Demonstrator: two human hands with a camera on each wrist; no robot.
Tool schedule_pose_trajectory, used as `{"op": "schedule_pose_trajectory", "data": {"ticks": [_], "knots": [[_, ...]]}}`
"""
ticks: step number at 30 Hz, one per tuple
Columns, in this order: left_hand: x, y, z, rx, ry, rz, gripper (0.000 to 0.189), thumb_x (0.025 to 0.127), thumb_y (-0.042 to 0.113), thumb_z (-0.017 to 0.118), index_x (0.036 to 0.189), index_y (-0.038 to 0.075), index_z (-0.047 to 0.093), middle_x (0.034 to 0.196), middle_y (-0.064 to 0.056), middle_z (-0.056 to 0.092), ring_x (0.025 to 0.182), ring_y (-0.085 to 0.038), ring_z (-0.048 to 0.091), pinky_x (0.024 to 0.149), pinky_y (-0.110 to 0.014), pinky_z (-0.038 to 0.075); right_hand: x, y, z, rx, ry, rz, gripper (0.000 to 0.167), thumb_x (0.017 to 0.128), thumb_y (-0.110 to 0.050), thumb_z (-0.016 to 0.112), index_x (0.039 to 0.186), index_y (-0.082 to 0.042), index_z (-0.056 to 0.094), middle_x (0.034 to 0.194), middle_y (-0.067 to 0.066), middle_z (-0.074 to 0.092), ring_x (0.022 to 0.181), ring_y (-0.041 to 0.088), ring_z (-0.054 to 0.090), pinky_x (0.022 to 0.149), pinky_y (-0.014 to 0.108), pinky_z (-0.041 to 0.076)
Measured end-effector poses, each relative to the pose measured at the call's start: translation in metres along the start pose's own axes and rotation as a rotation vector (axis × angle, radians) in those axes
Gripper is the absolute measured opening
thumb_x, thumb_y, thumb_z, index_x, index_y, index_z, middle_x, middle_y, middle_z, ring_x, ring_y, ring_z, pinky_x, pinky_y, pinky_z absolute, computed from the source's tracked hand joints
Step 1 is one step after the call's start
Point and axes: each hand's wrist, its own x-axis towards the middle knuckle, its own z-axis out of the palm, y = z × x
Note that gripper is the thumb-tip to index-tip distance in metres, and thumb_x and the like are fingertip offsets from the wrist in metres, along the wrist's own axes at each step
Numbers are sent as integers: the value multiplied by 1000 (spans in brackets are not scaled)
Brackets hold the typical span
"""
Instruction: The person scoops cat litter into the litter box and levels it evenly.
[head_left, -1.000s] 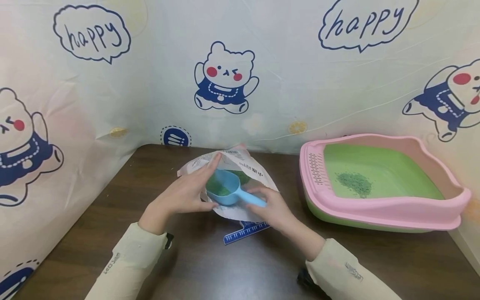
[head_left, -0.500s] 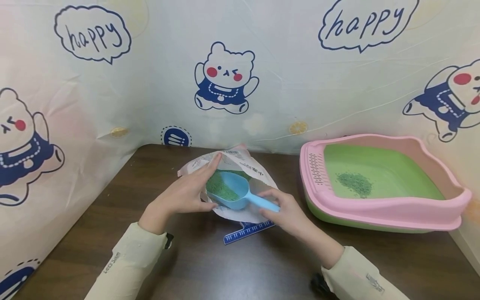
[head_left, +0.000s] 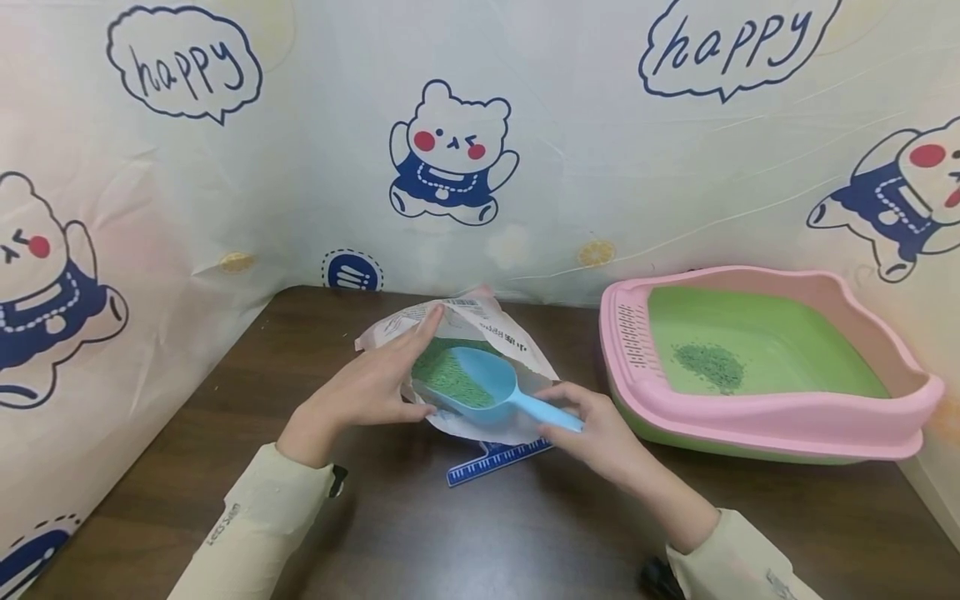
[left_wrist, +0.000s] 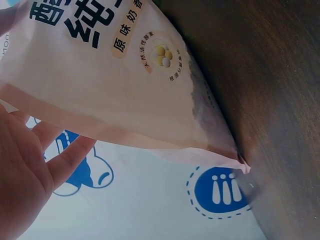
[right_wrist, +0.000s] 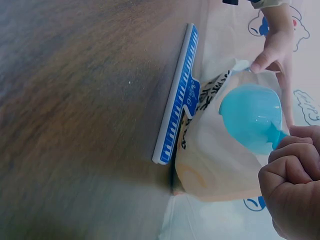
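Observation:
In the head view my right hand (head_left: 592,429) grips the handle of a light blue scoop (head_left: 495,392), its fingers curled round it in the right wrist view. Green cat litter pellets (head_left: 453,379) show in the scoop's bowl, which lies over the mouth of a pale printed cat litter bag (head_left: 517,333). More pellets are inside the bag. My left hand (head_left: 367,379) rests against the bag's left rim, thumb and straight fingers spread wide. Part of that hand shows beside the bag (left_wrist: 110,90) in the left wrist view.
A pink-rimmed green litter box (head_left: 757,417) stands on the right, with a small heap of green pellets (head_left: 708,367) in it. A blue-and-white bag clip (head_left: 495,462) lies in front of the bag on the dark wooden table (head_left: 435,542). Printed cloth (head_left: 562,183) hangs behind.
My right hand has drawn the scoop to the right and toward me, from deeper in the bag's mouth, and more of its bowl shows. The left hand and bag have stayed nearly still.

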Motion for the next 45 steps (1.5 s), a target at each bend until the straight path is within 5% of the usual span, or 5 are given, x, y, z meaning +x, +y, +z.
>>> {"op": "schedule_pose_trajectory", "data": {"ticks": [12,20,45], "knots": [[0,-3,1,-66,-11,7,122,77,23,83,160,28,-5,168,-2,12,139,-26,43,101,-46,52,-17,-3,-17,-38,-6,20,38,85,-12,74,122,-7,64,83,13,69,63,13,50,54,24,42],[0,-3,1,-113,-31,21,119,78,20,82,161,25,-2,169,-1,10,138,-27,44,101,-45,52,-29,-6,-25,-59,-25,30,35,88,-15,73,121,-11,64,71,5,59,57,10,44,49,24,40],[0,-4,2,-106,-43,7,118,78,20,82,161,28,-1,168,3,12,132,-25,49,96,-41,56,-69,-16,-57,-99,17,-37,34,89,-19,74,121,-17,64,76,2,62,66,9,51,54,27,45]]}}
